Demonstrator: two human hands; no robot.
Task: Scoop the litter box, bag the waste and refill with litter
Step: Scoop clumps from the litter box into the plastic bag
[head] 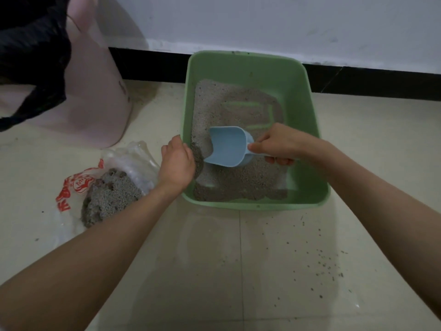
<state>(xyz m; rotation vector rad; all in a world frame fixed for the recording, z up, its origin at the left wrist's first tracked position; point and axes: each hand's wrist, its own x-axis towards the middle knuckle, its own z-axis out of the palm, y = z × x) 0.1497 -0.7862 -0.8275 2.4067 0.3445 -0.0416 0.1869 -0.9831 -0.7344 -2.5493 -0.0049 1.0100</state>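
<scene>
A green litter box (307,130) stands on the tiled floor against the wall, holding a thin layer of grey litter (238,180) with bare green patches in the middle. My right hand (279,144) grips the handle of a light blue scoop (228,145), whose mouth points left and down into the litter. My left hand (176,161) curls over the box's left rim. To the left on the floor lies a clear plastic bag with red print (71,185), open, with a heap of scooped grey litter and clumps (109,194) on it.
A pink bin (95,91) with a black bag (31,56) draped over it stands at the back left. Loose litter grains (327,261) are scattered on the tiles to the right in front of the box. A dark skirting board (372,82) runs behind.
</scene>
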